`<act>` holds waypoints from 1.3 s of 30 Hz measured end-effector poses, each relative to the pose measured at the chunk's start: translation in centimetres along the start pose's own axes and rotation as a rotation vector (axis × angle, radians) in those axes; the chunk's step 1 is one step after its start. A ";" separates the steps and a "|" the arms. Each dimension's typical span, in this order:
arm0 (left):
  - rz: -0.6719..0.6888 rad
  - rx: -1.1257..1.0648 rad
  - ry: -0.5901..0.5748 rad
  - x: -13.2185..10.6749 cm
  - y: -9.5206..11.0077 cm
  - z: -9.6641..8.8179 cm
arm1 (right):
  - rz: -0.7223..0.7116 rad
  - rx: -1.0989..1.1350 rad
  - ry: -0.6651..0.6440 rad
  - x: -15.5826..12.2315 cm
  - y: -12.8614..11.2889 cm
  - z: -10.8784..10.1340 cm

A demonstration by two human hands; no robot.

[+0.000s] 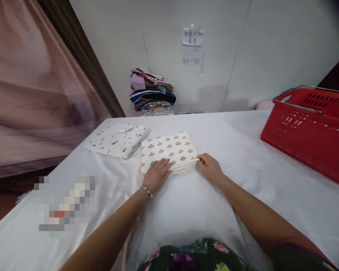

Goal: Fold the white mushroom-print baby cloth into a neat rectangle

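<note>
A folded cream cloth [169, 148] printed with small brown and coloured shapes lies on the white-covered table [243, 150] in front of me. My left hand [156, 175] rests flat on its near left corner, fingers stretched out. My right hand [210, 165] pinches the cloth's near right corner between thumb and fingers. A second folded white cloth [117, 140] with small prints lies just left of the first, touching neither hand.
A red plastic basket [310, 131] with metal handles stands on the table at the right. A stack of folded coloured garments [151, 92] sits at the far edge against the white wall. A pinkish curtain [31, 82] hangs at the left.
</note>
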State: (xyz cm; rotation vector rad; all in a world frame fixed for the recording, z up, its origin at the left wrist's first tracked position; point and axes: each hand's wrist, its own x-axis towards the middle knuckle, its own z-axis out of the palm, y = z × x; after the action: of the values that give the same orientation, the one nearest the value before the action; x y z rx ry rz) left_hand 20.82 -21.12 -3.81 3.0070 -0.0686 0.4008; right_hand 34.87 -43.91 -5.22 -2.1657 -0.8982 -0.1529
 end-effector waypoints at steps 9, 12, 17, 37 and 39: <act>0.012 -0.013 0.065 1.8 1.3 0.7 | 0.016 0.193 0.021 0.3 1.1 0.4; 0.026 -0.019 0.071 3.3 3.2 0.5 | 0.016 0.201 0.006 0.2 1.0 0.2; 0.021 -0.061 0.079 4.5 4.5 0.4 | 0.000 0.183 -0.016 0.0 0.8 -0.2; -0.087 -0.012 0.125 -2.2 -1.2 -1.9 | -0.083 -0.024 0.076 -0.4 -0.3 0.3; -0.101 -0.033 0.127 -1.8 -1.2 -0.9 | -0.143 -0.041 0.095 -0.4 -0.7 0.2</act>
State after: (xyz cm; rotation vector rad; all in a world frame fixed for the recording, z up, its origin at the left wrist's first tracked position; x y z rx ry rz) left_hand 18.90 -19.74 -3.58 2.9295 0.0860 0.5721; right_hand 34.06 -43.70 -5.08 -2.1124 -1.0032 -0.3447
